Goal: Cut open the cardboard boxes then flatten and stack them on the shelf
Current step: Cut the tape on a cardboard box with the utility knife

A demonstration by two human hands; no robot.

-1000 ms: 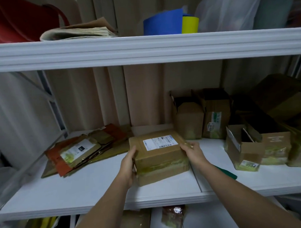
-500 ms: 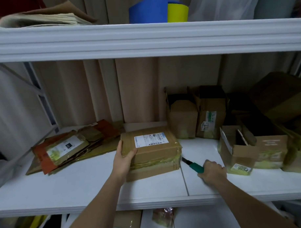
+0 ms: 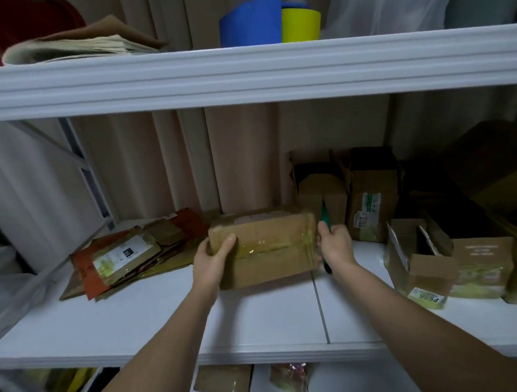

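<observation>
A taped brown cardboard box (image 3: pixel 271 248) stands tipped up on the white shelf (image 3: pixel 256 322), its taped side facing me. My left hand (image 3: pixel 214 260) grips its left end, thumb on the front face. My right hand (image 3: pixel 335 246) holds a green-handled cutter (image 3: pixel 325 222) against the box's right end; the blade is hidden. A pile of flattened cardboard (image 3: pixel 130 253) lies on the shelf to the left.
Several opened cardboard boxes (image 3: pixel 368 198) crowd the shelf's right and back, one small box (image 3: pixel 421 266) near the front. The upper shelf (image 3: pixel 247 73) carries folded paper, blue and yellow rolls. More packages sit below the shelf.
The box has been tipped up from lying flat, so its label no longer faces me. My right hand picked the cutter off the shelf and brought it to the box's right end.
</observation>
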